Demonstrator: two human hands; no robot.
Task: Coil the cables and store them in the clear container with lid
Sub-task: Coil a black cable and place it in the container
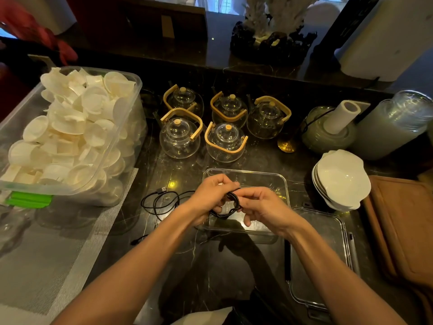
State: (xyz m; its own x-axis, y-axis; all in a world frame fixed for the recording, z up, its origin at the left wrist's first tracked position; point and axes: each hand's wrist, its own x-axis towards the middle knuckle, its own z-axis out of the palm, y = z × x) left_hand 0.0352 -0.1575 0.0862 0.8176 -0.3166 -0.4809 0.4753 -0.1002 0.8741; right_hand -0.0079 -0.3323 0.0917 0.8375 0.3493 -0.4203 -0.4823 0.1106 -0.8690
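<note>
From the head camera, you have both hands meeting just above the clear container, which sits open at about 12 o'clock from your wrists. Your left hand is curled closed around one side of a black cable coil, pinching the loops together so they cannot spring apart, while your right hand closes thumb and forefinger on the coil's upper edge, its other fingers loosely bent beneath; it looks as though you are tucking or wrapping the last turn. Holding the bundle directly over the container likely makes the drop short. A second black USB cable lies loose on the dark marble counter at 9 o'clock from your hands, not yet coiled, its plug pointing toward 12. The container's lid rests flat at 4 o'clock, kept aside for closing. Your hands hide much of the coil, so its end and connector cannot be made out, and the lid's near corner is cut off by the frame.
</note>
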